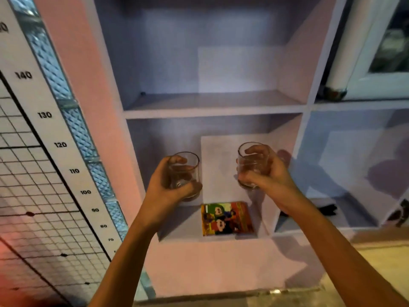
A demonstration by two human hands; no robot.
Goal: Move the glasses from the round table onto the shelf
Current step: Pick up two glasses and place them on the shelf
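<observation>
I hold two clear drinking glasses in front of a pale shelf unit [214, 111]. My left hand [168, 191] is wrapped around the left glass [188, 169], upright, at the mouth of the lower compartment. My right hand [265, 176] grips the right glass [250, 160] from the side, slightly higher and further right in the same opening. Both glasses hang in the air, above the lower shelf board [177, 220]. The round table is out of view.
A colourful cartoon booklet [226, 218] lies flat on the lower shelf board, under and between the glasses. The upper compartment [210, 98] holds nothing visible. A height chart [44, 115] and wire grid stand at left. Dark objects [327, 209] sit in the right-hand compartment.
</observation>
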